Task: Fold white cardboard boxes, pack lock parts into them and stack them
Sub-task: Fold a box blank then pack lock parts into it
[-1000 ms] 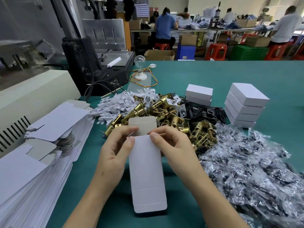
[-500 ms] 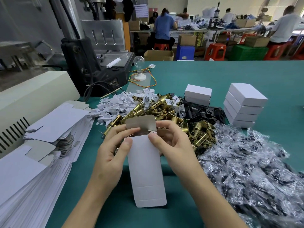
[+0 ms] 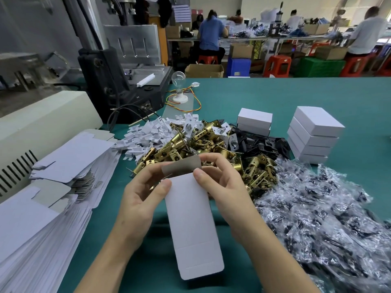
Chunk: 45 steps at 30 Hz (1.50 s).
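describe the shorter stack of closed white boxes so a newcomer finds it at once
On the green table, find the heap of brass latches at its middle. The short stack stands at the heap's far right edge, by the black parts. It is only two boxes high; the taller stack further right has more.

The green tabletop [image 3: 317,92] carries a thick stack of flat box blanks [image 3: 42,218] at the left. Mid-table, small white card pieces [image 3: 148,134], brass latches [image 3: 190,144] and black plates [image 3: 260,142] lie heaped together. Clear bags [image 3: 328,218] spread at the right. Behind them stand folded white boxes, four stacked [image 3: 313,136] and two stacked [image 3: 254,121]. A bulb [image 3: 178,87] stands farther back.
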Motion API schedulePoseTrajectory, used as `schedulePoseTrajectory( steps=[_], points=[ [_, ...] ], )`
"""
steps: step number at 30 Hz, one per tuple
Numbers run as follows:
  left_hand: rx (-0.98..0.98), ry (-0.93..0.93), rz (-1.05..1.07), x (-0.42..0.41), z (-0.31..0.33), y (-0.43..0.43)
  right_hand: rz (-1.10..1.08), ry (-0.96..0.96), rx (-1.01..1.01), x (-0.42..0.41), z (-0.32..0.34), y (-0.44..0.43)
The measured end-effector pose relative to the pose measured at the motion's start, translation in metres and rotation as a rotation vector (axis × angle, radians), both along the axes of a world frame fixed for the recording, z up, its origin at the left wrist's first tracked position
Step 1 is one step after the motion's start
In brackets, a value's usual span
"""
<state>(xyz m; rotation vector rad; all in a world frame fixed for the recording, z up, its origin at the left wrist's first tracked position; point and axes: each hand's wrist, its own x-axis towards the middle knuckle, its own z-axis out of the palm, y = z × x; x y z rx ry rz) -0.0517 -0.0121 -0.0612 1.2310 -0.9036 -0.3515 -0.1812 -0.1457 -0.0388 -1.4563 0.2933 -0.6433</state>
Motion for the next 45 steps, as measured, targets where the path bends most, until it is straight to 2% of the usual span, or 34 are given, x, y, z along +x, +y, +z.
schedulePoseTrajectory(
  steps=[10,20,33,45],
  points=[
    [0.045,-0.066,0.049,-0.0004,0.0038,0.0018,-0.031,0.020,-0.025,0.0000,-0.0003,-0.0001],
    [0.032,-0.019,0.164,0.0035,0.0002,-0.0011,0.018,0.102,-0.168,-0.0010,-0.0038,-0.0033],
    [0.177,0.263,0.089,0.0049,0.0026,-0.0016,0.058,0.179,-0.221,-0.0017,-0.0055,-0.0051],
    [0.216,0.250,0.061,0.0080,0.0016,0.0010,0.093,0.220,-0.302,-0.0015,-0.0081,-0.0036]
  ],
)
